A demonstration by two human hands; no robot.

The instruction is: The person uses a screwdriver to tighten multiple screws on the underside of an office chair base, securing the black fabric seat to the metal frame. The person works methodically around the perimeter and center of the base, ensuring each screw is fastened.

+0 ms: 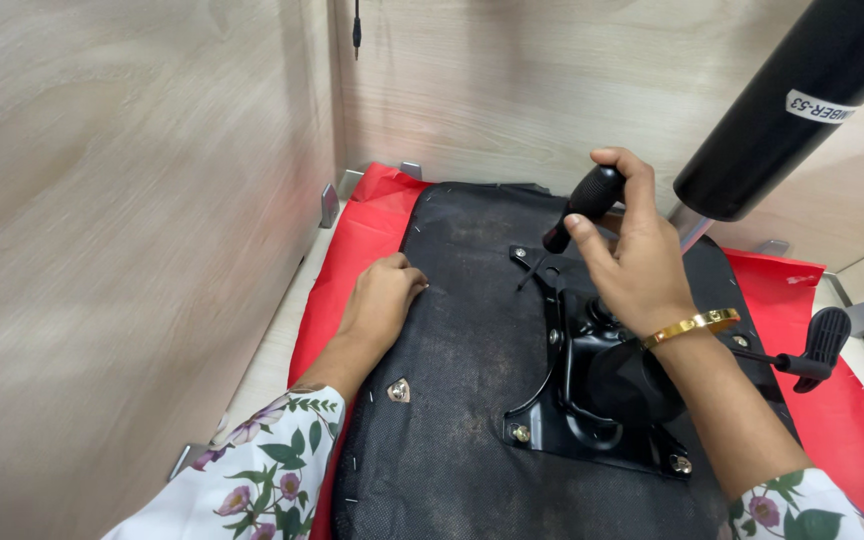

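Note:
An upturned office chair seat [462, 330], covered in black fabric, lies on a red sheet. A black metal tilt mechanism [577, 390] is bolted to its underside. My right hand [627, 255] grips the black handle of a screwdriver [584, 205], whose tip points down at the mechanism's far left corner bolt. My left hand [384, 300] rests with curled fingers on the seat's left edge, pressing on it. A gold bangle circles my right wrist. A black gas cylinder [797, 100] rises from the mechanism toward the upper right.
A black adjustment lever [820, 345] sticks out to the right over the red sheet [842, 400]. Light wooden panels [132, 200] close in on the left and back. Small metal brackets [329, 203] sit along the panel base.

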